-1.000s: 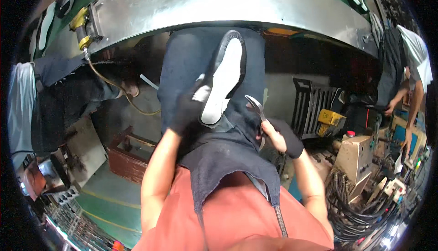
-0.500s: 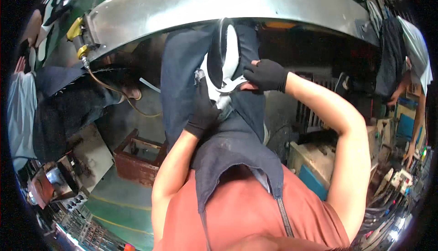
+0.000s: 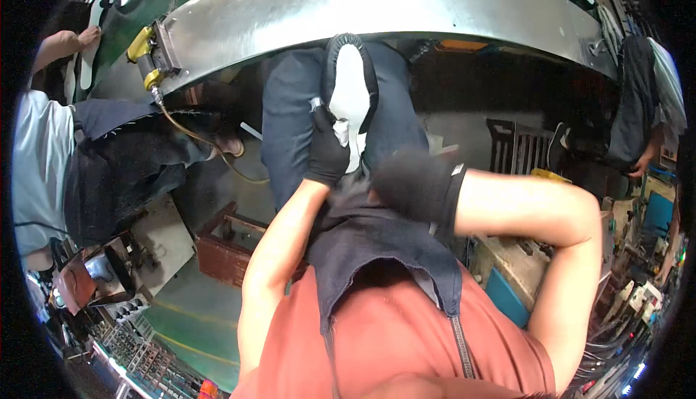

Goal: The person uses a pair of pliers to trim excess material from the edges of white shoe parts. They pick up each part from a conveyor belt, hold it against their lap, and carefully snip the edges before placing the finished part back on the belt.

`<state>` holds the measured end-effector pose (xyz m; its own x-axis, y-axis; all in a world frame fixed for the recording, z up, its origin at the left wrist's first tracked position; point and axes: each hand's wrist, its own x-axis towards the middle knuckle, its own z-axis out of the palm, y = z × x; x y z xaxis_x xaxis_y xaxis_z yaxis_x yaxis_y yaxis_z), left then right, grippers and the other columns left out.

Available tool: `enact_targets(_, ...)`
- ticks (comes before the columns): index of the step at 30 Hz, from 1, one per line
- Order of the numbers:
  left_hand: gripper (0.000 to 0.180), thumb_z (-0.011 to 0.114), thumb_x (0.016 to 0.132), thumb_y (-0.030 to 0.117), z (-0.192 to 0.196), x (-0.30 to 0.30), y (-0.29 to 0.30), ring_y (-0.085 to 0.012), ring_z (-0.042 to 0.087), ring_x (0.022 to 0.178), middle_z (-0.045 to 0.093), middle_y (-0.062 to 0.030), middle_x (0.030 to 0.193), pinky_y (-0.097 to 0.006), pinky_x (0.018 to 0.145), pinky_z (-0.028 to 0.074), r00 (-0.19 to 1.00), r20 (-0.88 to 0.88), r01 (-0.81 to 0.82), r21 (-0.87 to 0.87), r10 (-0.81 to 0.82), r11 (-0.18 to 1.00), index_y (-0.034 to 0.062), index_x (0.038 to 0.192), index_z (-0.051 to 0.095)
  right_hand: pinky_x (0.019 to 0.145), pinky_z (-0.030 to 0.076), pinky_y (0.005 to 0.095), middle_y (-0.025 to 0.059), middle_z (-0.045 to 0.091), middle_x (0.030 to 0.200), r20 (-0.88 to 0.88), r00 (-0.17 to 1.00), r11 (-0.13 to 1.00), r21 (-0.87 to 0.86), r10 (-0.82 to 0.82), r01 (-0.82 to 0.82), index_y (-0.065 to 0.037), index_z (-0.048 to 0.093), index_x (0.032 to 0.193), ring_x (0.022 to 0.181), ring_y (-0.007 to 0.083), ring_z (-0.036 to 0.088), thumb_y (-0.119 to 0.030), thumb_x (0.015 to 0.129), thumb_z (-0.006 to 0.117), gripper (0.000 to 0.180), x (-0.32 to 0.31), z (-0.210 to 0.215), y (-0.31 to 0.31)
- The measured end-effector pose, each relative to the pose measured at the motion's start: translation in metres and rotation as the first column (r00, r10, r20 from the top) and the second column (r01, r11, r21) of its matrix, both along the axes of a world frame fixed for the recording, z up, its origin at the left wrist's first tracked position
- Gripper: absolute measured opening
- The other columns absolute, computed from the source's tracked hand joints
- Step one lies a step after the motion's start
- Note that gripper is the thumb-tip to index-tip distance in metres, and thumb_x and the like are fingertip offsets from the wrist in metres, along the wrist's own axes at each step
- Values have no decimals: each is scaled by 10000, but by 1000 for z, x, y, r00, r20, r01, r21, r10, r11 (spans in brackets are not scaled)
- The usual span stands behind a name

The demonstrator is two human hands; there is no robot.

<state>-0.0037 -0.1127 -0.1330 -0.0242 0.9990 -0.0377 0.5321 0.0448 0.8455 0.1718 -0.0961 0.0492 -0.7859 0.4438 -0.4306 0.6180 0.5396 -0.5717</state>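
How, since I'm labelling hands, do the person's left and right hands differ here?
The left hand holds the shoe; the right hand is nearer the body, its grip unclear. The left hand looks fairly sharp; the right hand is blurred. Both wear black gloves.

The person wears a coral-red shirt (image 3: 406,341), a dark navy apron (image 3: 384,236) with narrow straps (image 3: 462,347), and black gloves (image 3: 413,185).

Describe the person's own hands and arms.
The left hand wears a black glove, with pale patches at its fingers. The right hand, blurred, wears another black glove, with a small pale mark near the cuff. Both forearms are sleeveless.
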Motion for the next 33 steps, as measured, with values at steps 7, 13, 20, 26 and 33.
enact_targets(7,584,443,982,274,46,-40,19,-284,366,1302,396,-230,1378,-381,1074,283,918,-155,367,-9,-364,930,-30,1429,220,674,485,405,203,619,793,-405,903,978,197,140,-63,-17,626,821,733,368,622,-389,878,558,383,17,-63,2)
enact_targets(13,619,205,1005,487,34,-26,31,-148,453,1152,487,-98,1287,-290,993,356,741,655,318,-150,-147,936,7,1350,387,655,477,418,225,631,813,134,900,898,-103,-414,428,-26,647,897,717,361,625,-441,943,445,464,47,-19,12)
enact_targets(20,490,277,1010,451,29,6,36,-106,497,688,579,-14,754,-281,644,423,916,397,177,-512,49,841,70,1096,572,602,473,392,162,612,711,73,933,928,155,-353,339,-24,593,758,622,304,602,-363,924,507,387,54,1,48)
enact_targets(26,472,503,923,220,36,46,31,-405,438,1208,455,-255,1294,-410,994,379,997,80,-35,199,19,979,2,1324,387,588,494,464,196,625,786,-165,900,839,327,-402,435,-55,596,848,694,392,622,-367,895,551,319,82,-73,30)
enact_targets(33,476,538,902,214,35,22,35,-425,479,1134,483,-275,1220,-423,953,399,999,-12,-45,168,48,985,-16,1292,394,589,503,446,186,622,683,166,979,973,215,-120,83,-71,660,774,655,383,629,-364,903,525,348,83,-17,60)
